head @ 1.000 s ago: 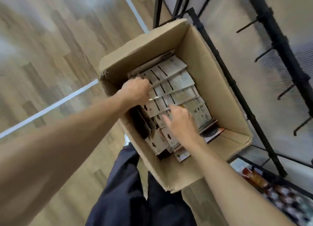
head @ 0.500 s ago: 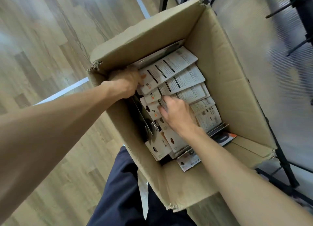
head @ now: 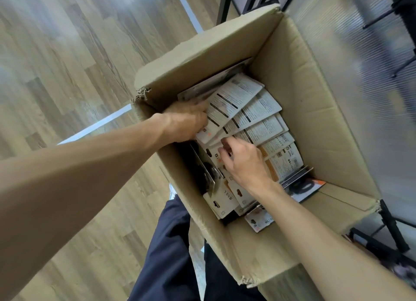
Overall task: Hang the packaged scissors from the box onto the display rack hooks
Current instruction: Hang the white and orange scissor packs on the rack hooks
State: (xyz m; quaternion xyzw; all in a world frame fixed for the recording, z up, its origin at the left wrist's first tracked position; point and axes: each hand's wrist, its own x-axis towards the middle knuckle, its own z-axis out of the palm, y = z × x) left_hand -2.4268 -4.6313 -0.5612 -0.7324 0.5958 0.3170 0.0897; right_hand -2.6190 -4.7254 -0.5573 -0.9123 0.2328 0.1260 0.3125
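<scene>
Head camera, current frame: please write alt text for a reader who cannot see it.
Both of a person's hands reach into an open cardboard box of fanned-out packaged scissors; the left hand grips the near ends of the top cards, while the right hand fingers the cards just below. Black rack hooks show, blurred, at upper right.

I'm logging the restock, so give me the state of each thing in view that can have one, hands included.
Cardboard box: open at the top, partly filled.
Packaged scissors: fanned and overlapping in the box, most back side up.
Left hand: in the box, gripping the hang-hole ends of the top packages.
Right hand: in the box, fingers curled onto the packages.
Display rack hooks: blurred, the ones in view bare.
</scene>
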